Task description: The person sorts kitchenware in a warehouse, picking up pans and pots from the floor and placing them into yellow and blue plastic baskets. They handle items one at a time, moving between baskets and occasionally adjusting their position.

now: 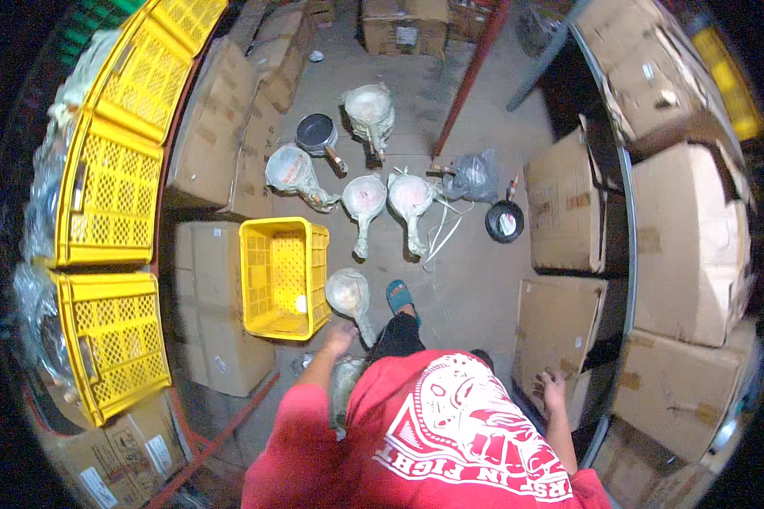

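The floor (475, 293) spreads open before right-side cartons (560, 327). A wrapped pan (348, 291) lies just beside the yellow crate (280, 332)'s edge, near the left hand (340, 338), whose finger state I cannot tell; the right hand (552, 390)'s fingers are apart.

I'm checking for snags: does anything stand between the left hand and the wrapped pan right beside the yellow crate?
Nothing visible stands between the left hand and that wrapped pan. The yellow crate stands to their left, not between them. Whether the hand touches the pan's handle is unclear.
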Demonstrator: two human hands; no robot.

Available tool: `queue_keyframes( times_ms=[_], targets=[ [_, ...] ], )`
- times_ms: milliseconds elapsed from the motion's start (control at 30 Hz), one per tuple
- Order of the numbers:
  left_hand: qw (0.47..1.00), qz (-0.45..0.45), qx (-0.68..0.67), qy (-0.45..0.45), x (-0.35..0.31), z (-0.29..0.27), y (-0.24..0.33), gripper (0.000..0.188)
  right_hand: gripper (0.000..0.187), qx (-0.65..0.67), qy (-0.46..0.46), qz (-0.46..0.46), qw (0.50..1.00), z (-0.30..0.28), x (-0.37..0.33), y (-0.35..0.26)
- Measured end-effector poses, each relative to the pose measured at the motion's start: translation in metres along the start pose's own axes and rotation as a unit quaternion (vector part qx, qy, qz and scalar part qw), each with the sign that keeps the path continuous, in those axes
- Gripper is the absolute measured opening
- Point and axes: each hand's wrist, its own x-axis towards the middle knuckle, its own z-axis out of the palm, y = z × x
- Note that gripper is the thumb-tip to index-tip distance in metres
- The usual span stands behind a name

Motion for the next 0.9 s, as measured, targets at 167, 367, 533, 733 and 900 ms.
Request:
queue_keyframes(
  times_ms=[167,367,533,733,900],
  targets=[
    [0.980,-0.081,-0.181,-0.001,-0.046,-0.002,-0.056,0.054,0.050,-0.146,-0.075,-0.015,0.986,0.042,0.031,-0.111],
    [0.955,-0.190,-0.230,-0.010,-0.138,0.088,-0.094,0.045,0.051,-0.271,-0.204,-0.043,0.940,0.111,0.078,-0.216],
    [0.924,-0.215,-0.306,0.079,-0.178,0.181,-0.048,0.047,0.045,-0.364,-0.305,-0.011,0.880,0.147,0.130,-0.278],
    [0.916,-0.200,-0.298,0.181,-0.179,0.258,0.071,0.049,0.038,-0.471,-0.345,0.007,0.812,0.150,0.177,-0.354],
    [0.905,-0.215,-0.274,0.245,-0.180,0.286,0.149,0.049,0.034,-0.546,-0.406,0.011,0.733,0.123,0.229,-0.372]
  ],
)
